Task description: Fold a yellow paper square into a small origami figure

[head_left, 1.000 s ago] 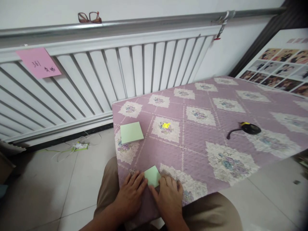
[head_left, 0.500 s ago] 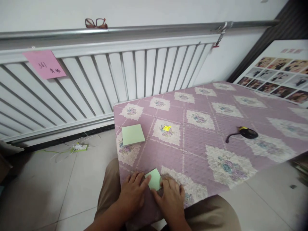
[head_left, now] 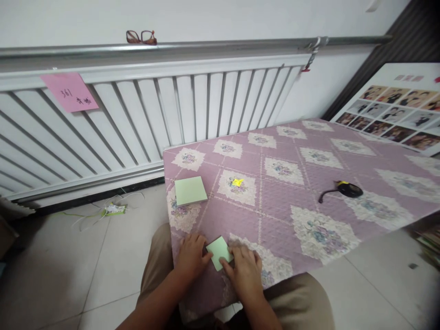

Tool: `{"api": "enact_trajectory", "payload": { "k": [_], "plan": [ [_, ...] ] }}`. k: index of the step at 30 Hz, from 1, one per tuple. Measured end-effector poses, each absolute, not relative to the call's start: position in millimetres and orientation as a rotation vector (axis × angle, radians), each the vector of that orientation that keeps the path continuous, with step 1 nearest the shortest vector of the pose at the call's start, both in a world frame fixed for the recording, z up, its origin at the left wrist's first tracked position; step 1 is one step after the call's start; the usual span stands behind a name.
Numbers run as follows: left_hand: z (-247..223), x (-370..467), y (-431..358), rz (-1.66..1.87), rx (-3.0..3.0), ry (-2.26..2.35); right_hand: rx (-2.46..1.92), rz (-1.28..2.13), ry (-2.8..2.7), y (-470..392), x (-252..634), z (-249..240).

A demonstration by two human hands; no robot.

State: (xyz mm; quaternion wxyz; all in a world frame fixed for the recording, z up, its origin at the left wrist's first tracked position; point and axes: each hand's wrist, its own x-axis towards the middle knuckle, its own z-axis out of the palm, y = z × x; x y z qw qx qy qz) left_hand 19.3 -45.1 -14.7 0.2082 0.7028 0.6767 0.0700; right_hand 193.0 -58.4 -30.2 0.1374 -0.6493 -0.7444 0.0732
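Paper [head_left: 217, 249] is held flat between left hand [head_left: 191, 255] and right hand [head_left: 245, 271]; beyond it I see a green pad [head_left: 190, 190].

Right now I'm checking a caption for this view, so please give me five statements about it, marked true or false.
1. The right hand touches the small green square. True.
2. The yellow item lies on top of the green pad. False: it lies on the tablecloth, apart from the pad.
3. The glasses are above the radiator. True.
4. The pink note lies on the tablecloth. False: it is on the radiator front.
5. The left hand holds the black object. False: that object lies on the tablecloth, away from both hands.
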Motion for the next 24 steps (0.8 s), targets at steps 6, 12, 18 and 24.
{"api": "enact_trajectory", "payload": {
  "k": [6,12,18,24],
  "plan": [
    [-10.3,20.0,-40.4,0.109,1.935,1.855,-1.922,0.201,-2.192,-55.2,193.4,-33.3],
    [-10.2,21.7,-38.3,0.125,1.892,1.853,-1.909,0.219,-2.156,-57.2,193.4,-34.6],
    [-14.6,21.6,-38.4,0.188,1.885,1.841,-1.894,0.228,-2.119,-56.7,193.7,-37.3],
    [-11.1,21.1,-37.4,0.160,1.916,1.773,-1.886,0.217,-2.108,-57.4,194.2,-38.3]
  ]
}}
